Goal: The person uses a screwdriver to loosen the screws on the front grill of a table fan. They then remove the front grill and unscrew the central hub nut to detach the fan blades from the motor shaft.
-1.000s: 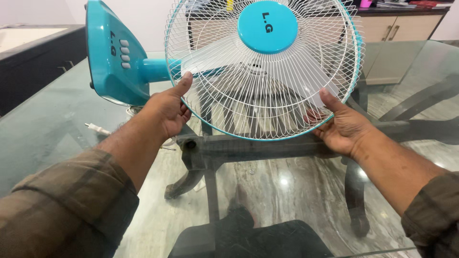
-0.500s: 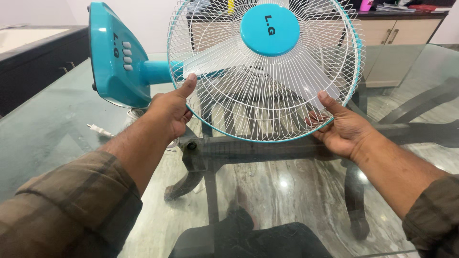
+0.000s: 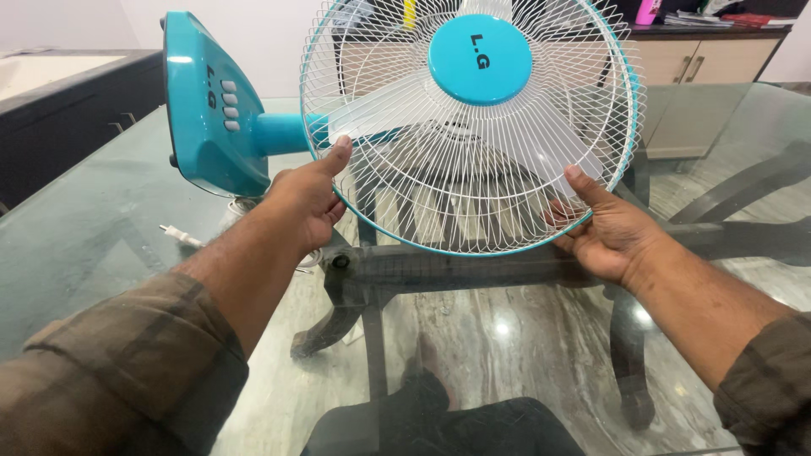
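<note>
We note the white wire guard (image 3: 473, 160) of the teal table fan lying tipped on the glass table (image 3: 101, 219), base (image 3: 207, 105) to the left. Left hand (image 3: 304, 198) is closed on the guard's lower-left rim, thumb up; right hand (image 3: 604, 228) is closed on the lower-right rim. Guard appears still seated over the blades; teal hub cap (image 3: 480, 59) in place. A white plug (image 3: 173, 232) lies on the glass. Marble floor beneath; wooden cabinet (image 3: 701, 51) behind.
</note>
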